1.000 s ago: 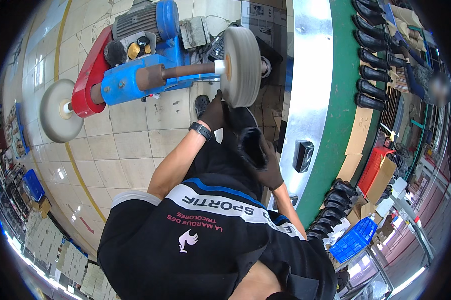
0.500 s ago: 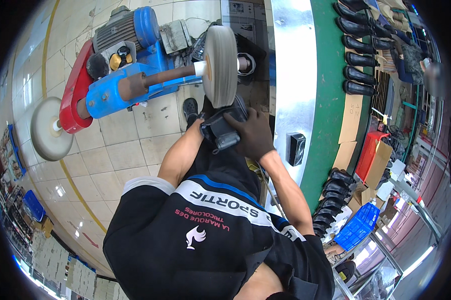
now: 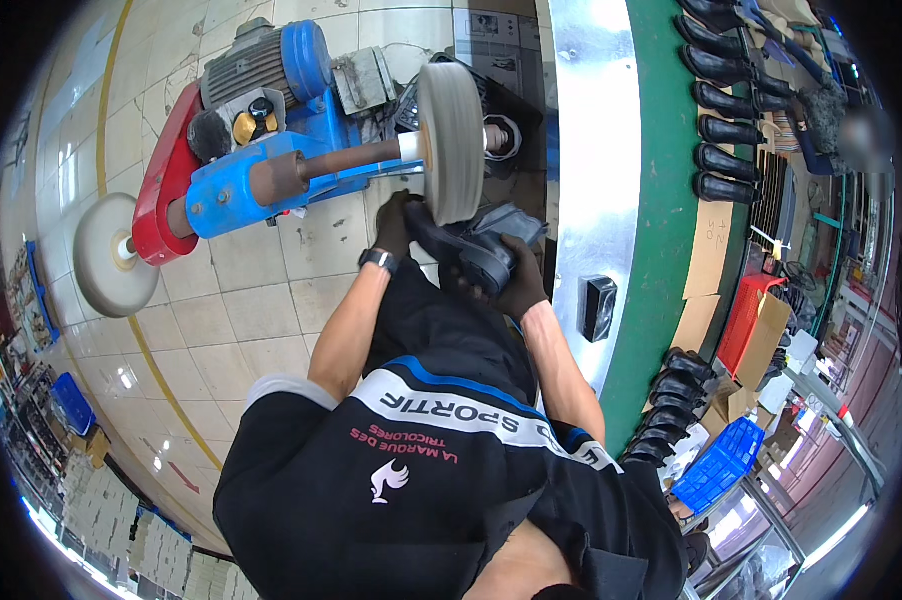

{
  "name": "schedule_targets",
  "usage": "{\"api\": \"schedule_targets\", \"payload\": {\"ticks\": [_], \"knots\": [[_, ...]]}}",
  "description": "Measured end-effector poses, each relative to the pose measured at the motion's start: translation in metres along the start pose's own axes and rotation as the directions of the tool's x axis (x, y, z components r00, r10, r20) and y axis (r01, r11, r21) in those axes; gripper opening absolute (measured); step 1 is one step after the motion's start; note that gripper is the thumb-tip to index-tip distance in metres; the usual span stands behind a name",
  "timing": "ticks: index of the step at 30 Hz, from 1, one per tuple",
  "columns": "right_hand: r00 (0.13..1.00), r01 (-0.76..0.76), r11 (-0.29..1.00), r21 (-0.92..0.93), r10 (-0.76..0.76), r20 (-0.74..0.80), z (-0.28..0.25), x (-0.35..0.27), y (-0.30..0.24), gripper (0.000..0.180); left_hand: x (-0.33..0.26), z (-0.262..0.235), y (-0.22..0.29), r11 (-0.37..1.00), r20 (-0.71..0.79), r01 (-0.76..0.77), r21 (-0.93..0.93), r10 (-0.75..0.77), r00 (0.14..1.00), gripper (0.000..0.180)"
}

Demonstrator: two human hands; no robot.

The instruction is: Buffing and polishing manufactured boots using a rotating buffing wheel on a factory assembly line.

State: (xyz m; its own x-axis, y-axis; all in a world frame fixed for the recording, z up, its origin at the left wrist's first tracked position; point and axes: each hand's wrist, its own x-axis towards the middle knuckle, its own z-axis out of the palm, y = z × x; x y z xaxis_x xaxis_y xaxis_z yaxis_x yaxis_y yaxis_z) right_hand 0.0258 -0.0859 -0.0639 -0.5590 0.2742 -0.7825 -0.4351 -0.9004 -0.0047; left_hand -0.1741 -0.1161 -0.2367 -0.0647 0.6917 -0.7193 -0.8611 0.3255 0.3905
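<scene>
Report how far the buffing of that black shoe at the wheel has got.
Done: rows of black boots stand on the green belt beside the machine. In hand: both gloved hands, left hand and right hand, hold a black shoe against the lower rim of the buffing wheel. Left: how much of the shoe is already buffed cannot be told; it is not yet on the belt.

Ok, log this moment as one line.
left hand: gloved, on black shoe's toe end | right hand: gloved, grips shoe | shoe: at buffing wheel | machine: blue, floor-standing
</scene>
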Motion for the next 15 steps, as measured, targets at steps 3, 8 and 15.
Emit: {"api": "schedule_targets", "payload": {"ticks": [3,8,15], "knots": [[0.973,-0.228,0.973,-0.04,0.229,0.035,0.013,-0.001,-0.004,0.05,-0.064,0.04,0.059,0.599,-0.011,-0.341,0.725,0.505,0.863,0.04],[0.966,-0.092,0.984,-0.152,0.051,-0.252,0.014,0.011,0.011,0.042,-0.098,0.097,0.1,-0.207,0.411,-0.419,0.884,0.77,0.488,0.025],[0.994,0.043,0.979,-0.198,-0.062,-0.09,-0.01,0.026,0.051,0.056,-0.111,0.166,0.122,-0.57,0.774,-0.524,0.633,0.436,0.46,0.016]]}}
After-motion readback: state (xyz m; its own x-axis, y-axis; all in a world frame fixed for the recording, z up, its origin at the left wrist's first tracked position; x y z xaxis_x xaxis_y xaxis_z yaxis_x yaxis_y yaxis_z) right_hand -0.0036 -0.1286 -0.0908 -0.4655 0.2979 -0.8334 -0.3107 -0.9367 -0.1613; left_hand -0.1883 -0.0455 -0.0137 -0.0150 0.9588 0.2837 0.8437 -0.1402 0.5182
